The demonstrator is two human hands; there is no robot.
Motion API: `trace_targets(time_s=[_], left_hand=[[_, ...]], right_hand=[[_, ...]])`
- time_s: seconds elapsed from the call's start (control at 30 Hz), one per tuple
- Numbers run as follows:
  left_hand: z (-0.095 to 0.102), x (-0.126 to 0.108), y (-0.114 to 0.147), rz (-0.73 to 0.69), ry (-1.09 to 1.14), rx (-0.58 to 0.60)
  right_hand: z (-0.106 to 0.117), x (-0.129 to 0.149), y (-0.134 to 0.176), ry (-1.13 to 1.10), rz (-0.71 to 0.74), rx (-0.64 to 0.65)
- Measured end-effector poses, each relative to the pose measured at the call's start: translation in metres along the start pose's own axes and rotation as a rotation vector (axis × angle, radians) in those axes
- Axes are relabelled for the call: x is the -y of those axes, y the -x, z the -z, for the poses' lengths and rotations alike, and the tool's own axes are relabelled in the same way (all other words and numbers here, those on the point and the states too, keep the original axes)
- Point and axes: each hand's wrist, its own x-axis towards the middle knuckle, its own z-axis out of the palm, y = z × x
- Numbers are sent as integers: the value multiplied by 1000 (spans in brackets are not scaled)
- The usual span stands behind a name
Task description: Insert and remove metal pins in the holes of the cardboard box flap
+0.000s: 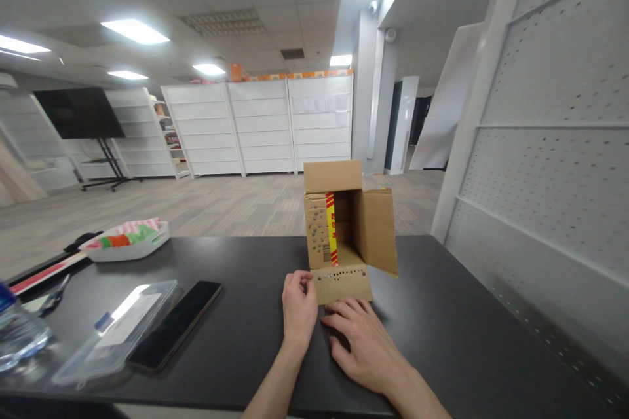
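Observation:
A brown cardboard box [346, 222] lies on its side on the black table, its opening facing me and its flaps folded out. Small dark dots mark the left flap and the lower flap [343, 283]; yellow-and-red tape [331, 229] runs down the left flap. My left hand [299, 306] is at the lower flap's left edge, fingers curled in. Whatever those fingers may hold is hidden. Along the flap's front edge rests my right hand [361, 340], palm down, fingers stretched and slightly apart, with nothing visible in it.
To the left on the table [236, 340] are a black phone [177, 325], a clear plastic case [118, 334] and a water bottle [19, 330]. A white basket [128, 250] with colourful packets stands farther back. A perforated white panel [550, 196] rises along the right side.

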Motion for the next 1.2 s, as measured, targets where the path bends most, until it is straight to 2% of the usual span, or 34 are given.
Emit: trace_targets(time_s=[0.63,0.8,1.2], left_hand=[[-2,3,0,-3,14,-12],[-3,3,-2,-20,20,-29],[0,0,-1,-3,21,-8]], right_hand=[[-6,-6,-2,99,93,-58],[-10,-12,-2,43,102,-77],[-4,-8,-2,-52,57,-121]])
